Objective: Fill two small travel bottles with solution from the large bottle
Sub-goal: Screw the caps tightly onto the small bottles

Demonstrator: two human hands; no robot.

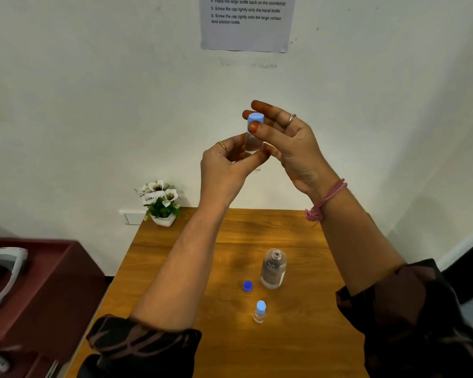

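A wooden table fills the lower centre of the frame, with a dark red cabinet at lower left and a printed instruction sheet on the wall at top centre. Raised in mid-frame, the left hand grips the clear body of a small travel bottle while the right hand pinches its light blue cap. On the table below stand the uncapped large bottle, a white flower pot at the far left corner, a second capped travel bottle and a loose dark blue cap just left of the large bottle.
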